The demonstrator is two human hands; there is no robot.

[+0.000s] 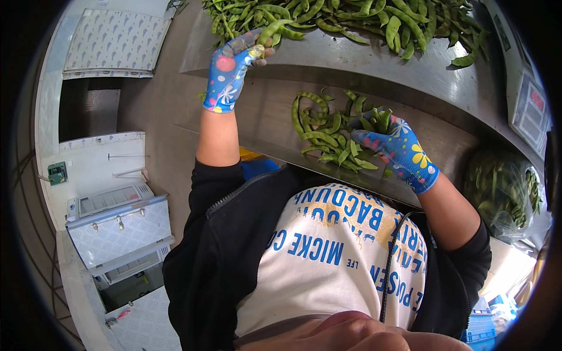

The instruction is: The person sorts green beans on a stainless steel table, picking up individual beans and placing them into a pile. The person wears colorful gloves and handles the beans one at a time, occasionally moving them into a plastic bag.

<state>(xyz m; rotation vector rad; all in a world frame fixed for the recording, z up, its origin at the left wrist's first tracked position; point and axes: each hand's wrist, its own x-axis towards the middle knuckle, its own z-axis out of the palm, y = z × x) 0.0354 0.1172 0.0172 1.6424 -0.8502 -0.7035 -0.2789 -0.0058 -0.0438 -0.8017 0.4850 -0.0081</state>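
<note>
My left hand (235, 66), in a blue patterned work glove with dirty fingertips, holds a flat green bean pod (273, 33) at the left front of a big heap of green beans (395, 22). The heap lies on a raised stainless-steel tray (333, 55). Below it, on a lower steel surface (272, 105), rests a smaller pile of bean pods (325, 127). My right hand (395, 145), gloved alike, is at the right side of this pile with its fingers around several bean pods (381, 120).
A clear plastic bag of green beans (496, 197) stands at the right, below a scale with a display (529, 114). Blue plastic crates (480, 322) are at the lower right. White patterned panels and cabinets (118, 232) line the left side.
</note>
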